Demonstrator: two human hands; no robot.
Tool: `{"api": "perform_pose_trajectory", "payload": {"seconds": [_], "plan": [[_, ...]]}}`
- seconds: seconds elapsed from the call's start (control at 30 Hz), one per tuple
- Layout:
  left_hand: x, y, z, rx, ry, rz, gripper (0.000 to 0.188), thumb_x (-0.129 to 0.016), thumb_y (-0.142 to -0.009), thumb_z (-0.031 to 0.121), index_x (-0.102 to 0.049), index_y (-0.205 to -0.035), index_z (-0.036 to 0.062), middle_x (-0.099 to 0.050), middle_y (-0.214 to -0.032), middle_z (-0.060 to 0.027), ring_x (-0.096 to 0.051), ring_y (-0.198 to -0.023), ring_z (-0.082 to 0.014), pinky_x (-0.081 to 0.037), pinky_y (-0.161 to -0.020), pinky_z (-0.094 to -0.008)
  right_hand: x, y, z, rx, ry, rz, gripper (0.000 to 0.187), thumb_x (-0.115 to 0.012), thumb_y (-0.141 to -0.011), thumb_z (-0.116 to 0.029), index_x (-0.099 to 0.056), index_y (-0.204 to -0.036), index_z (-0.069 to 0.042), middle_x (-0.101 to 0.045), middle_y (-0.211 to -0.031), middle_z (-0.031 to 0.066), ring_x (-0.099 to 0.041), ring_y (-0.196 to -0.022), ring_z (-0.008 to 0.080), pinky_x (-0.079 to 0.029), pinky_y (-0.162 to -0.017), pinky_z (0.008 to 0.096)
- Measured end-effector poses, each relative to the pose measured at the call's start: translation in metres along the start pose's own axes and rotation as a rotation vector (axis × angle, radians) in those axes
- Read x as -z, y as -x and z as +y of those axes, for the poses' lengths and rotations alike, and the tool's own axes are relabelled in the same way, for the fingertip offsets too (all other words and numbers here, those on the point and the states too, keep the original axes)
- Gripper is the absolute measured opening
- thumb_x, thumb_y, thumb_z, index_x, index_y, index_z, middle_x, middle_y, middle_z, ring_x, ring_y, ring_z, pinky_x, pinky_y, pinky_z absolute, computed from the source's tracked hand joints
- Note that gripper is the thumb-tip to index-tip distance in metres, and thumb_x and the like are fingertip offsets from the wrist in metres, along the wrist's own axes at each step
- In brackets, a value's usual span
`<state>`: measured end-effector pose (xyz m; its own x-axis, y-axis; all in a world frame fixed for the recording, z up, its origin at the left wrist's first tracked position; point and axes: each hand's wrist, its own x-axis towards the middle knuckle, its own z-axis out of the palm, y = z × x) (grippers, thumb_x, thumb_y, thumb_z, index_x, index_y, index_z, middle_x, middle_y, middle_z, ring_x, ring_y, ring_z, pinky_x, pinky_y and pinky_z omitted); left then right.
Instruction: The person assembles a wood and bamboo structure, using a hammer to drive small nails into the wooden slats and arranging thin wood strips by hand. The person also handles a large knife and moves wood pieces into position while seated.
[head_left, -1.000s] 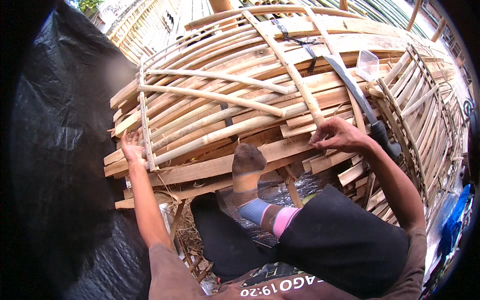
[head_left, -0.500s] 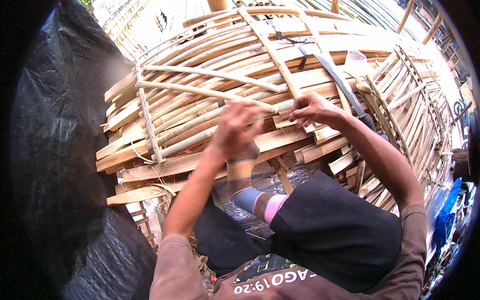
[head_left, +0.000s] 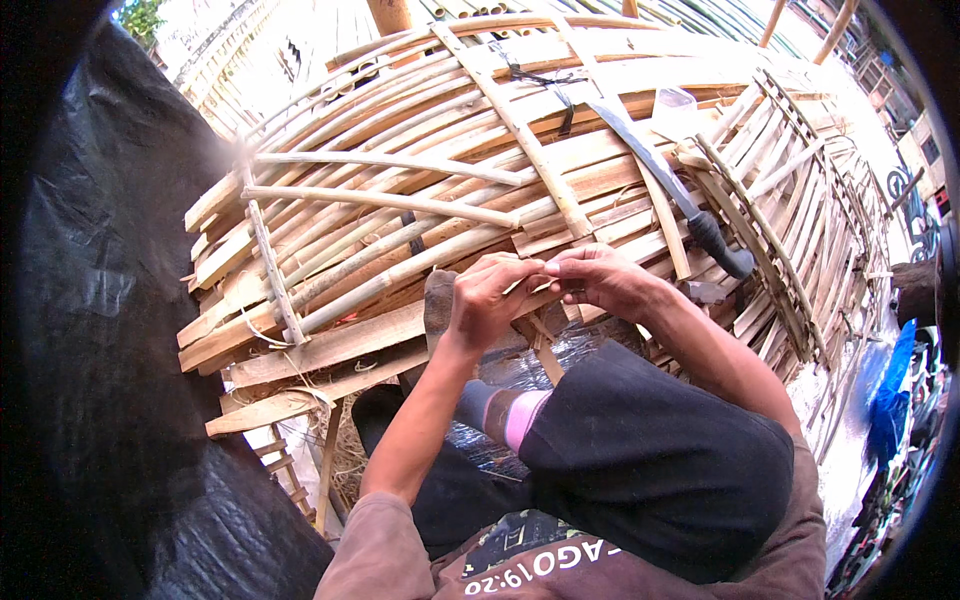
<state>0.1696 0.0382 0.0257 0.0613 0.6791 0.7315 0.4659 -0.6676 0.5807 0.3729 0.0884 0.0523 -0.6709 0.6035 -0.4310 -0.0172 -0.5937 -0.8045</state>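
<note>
Left grip (head_left: 490, 300) joined right grip (head_left: 603, 280), both pinched together; bamboo frame (head_left: 400, 203) pale, slatted.

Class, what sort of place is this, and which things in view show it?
Probably a partly open-air bamboo or wood workshop: piled wooden strips, a long knife lying on top, and long poles behind.

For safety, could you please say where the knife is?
In the head view, the knife lies right of centre on the wood, beyond the right hand.
</note>
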Motion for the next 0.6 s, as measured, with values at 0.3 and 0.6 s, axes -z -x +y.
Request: {"api": "perform_pose_trajectory", "payload": {"seconds": [0.3, 0.6], "plan": [[-0.002, -0.018, -0.045, 0.259, -0.085, 0.177, 0.020, -0.075, -0.083, -0.001, -0.072, -0.102, 0.0000, -0.076, -0.091, -0.0089, -0.071, -0.085, -0.0135, -0.057, -0.077, -0.0253, -0.009, 0.057, 0.033, 0.222, 0.363, 0.242, 0.036, -0.069, -0.092, -0.026, -0.066, -0.117, 0.000, -0.070, -0.103, 0.0067, -0.064, -0.092, 0.0126, -0.051, -0.084, 0.0273], [-0.010, -0.029, -0.068, 0.507, 0.136, 0.218, 0.020, -0.075, -0.087, 0.005, -0.071, -0.105, -0.0019, -0.074, -0.094, -0.0092, -0.069, -0.087, -0.0130, -0.056, -0.081, -0.0260, 0.031, 0.193, 0.149, 0.375, 0.518, 1.034, 0.023, -0.067, -0.087, -0.007, -0.067, -0.109, -0.001, -0.069, -0.090, 0.0062, -0.064, -0.079, 0.0120, -0.050, -0.073, 0.0265]]}}
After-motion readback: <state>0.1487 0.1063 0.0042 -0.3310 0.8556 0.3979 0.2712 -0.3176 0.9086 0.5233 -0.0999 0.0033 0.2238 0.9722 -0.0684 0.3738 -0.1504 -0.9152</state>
